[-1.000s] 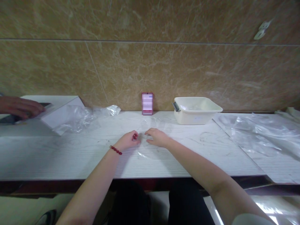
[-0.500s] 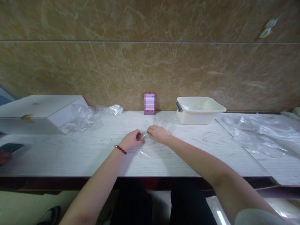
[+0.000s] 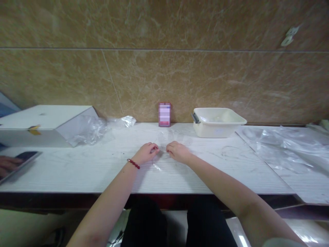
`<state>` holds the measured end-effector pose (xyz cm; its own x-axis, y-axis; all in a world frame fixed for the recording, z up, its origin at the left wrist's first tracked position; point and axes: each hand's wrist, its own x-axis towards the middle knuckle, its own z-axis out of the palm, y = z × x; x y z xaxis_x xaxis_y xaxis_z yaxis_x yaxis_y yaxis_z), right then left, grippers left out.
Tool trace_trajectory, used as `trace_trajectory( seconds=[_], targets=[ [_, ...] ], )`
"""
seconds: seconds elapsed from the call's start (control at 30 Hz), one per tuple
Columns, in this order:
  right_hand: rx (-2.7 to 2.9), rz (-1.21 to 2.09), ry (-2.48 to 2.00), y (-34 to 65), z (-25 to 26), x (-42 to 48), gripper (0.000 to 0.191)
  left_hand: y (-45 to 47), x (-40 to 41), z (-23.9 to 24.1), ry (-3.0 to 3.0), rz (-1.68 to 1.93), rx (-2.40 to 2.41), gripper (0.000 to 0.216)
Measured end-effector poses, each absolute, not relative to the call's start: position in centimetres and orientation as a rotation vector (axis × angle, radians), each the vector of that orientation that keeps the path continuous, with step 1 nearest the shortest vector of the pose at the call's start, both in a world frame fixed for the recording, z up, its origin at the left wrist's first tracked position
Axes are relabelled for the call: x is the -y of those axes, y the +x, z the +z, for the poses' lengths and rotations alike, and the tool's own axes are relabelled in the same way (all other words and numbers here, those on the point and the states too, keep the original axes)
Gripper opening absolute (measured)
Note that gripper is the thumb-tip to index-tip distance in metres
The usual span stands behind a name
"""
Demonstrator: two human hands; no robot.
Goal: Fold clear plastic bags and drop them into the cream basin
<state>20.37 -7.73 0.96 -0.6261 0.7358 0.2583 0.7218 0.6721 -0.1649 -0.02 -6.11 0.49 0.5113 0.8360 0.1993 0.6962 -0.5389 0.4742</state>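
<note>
Thin clear plastic film (image 3: 157,167), which looks like a bag, lies flat on the white wood-grain table (image 3: 102,175) under and between my hands. My left hand (image 3: 147,152), with a red bead bracelet (image 3: 133,164) at the wrist, is closed in a pinch at the film's left side. Opposite it, my right hand (image 3: 178,152) is curled with fingertips and thumb together on the film's right side. A small gap parts the two hands. The film's edges are hard to make out against the table, and the fingertips partly hide it.
A phone (image 3: 164,115) leans against the marble wall. Right of it stands a cream plastic bin (image 3: 216,132) with a grey handle. At left are a white box (image 3: 36,137) and crumpled plastic (image 3: 92,130); more plastic sheeting (image 3: 282,147) lies right. Another person's hand (image 3: 9,164) holds a tablet (image 3: 28,159).
My hands have moved slightly apart, the right one a little rightward and nearer me. My left thumb and fingers have closed together. The other person's hand and tablet have come further into view.
</note>
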Motion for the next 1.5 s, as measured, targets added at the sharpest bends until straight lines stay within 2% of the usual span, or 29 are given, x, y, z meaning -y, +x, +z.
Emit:
trace_trajectory(
  seconds=[0.7,1.27,1.5],
  targets=[
    [2.469,0.279,-1.055,21.2,-0.9,5.9,0.023,-1.0,5.2,-0.7,2.516,0.328,-1.377,0.045],
    [2.538,0.261,-0.943,22.8,0.1,5.7,0.019,-1.2,5.4,-0.4,2.514,0.22,-1.398,0.051],
    [2.562,0.281,-0.945,23.2,0.5,5.9,0.025,-1.3,5.4,-0.2,2.528,0.171,-1.404,0.055]
  ],
)
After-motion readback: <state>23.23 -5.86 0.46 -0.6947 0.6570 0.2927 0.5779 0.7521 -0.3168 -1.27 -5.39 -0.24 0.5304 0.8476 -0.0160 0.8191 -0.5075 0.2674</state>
